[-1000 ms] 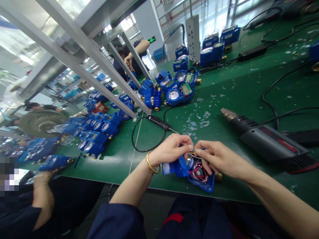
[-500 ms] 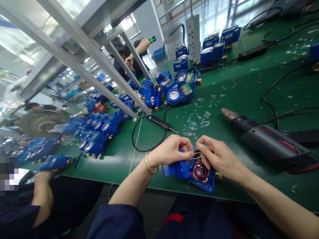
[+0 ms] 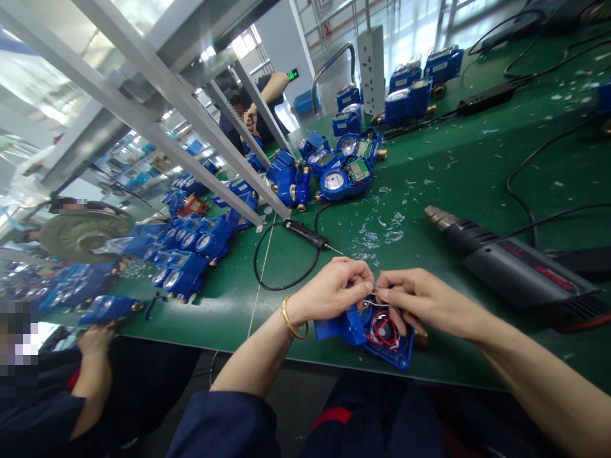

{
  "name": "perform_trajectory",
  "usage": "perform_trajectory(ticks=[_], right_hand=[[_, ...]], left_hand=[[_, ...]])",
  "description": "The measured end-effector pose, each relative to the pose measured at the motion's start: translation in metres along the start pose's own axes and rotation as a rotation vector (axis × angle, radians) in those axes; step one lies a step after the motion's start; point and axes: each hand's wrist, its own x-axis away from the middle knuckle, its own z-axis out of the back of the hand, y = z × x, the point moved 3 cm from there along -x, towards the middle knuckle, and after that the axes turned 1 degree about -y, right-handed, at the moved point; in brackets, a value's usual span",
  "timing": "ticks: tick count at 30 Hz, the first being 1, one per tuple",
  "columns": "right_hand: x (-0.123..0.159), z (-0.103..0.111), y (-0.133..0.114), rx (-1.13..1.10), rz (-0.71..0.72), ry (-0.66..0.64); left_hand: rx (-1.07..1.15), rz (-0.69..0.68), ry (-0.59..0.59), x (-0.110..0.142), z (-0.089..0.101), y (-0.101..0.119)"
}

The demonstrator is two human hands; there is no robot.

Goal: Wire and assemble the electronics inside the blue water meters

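Note:
My left hand (image 3: 331, 291) and my right hand (image 3: 424, 299) meet above an opened blue water meter (image 3: 386, 340) near the front edge of the green work mat (image 3: 443, 159). Both sets of fingertips pinch thin wires (image 3: 375, 304) rising from the meter. Red and black leads and a small round part show inside its housing. A blue cover or body part (image 3: 341, 327) lies under my left hand. A soldering iron (image 3: 305, 233) rests beyond my left hand, with its black cord looping on the mat.
A black heat gun (image 3: 510, 270) lies to the right, with cables around it. Several blue meters with brass fittings (image 3: 344, 181) and more in rows (image 3: 186, 245) cover the mat, among scattered clippings. A co-worker's hand (image 3: 95, 346) is at the left. Metal shelf rails (image 3: 157, 121) cross overhead.
My right fingers have stretched out flatter toward the wires, and both hands have shifted slightly right. The meter has turned a little under them.

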Motion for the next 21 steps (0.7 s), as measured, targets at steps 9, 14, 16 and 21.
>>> perform_trajectory(ticks=[9,14,16,21], right_hand=[[-0.002,-0.004,-0.003,0.209,-0.062,-0.063],[0.001,-0.001,-0.001,0.108,-0.034,-0.007],[0.002,0.003,0.001,0.055,-0.007,0.051],[0.002,0.009,0.005,0.012,0.074,0.183]], left_hand=[[-0.193,-0.026,0.056,0.001,-0.006,0.001],[-0.181,0.004,0.061,0.0,-0.001,0.0],[-0.162,0.016,0.06,-0.001,0.001,0.001],[-0.14,-0.006,0.033,-0.002,-0.001,0.001]])
